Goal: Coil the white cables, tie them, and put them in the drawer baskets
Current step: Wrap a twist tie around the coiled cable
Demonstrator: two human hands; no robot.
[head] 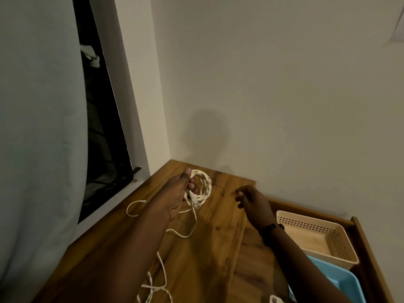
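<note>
Left hand [175, 193] grips the coiled white cable [202, 186] over the wooden desk top [218, 237], thumb up; loose tail runs toward 6 o'clock along the desk. Right hand [251, 202] at 3 o'clock of the coil, apart from it, fingers loosely curled, holding nothing visible. Thin black tie [219, 189] lies between them. Beige basket [317, 237] and blue basket [341, 281] sit in the open drawer at 4 o'clock.
</note>
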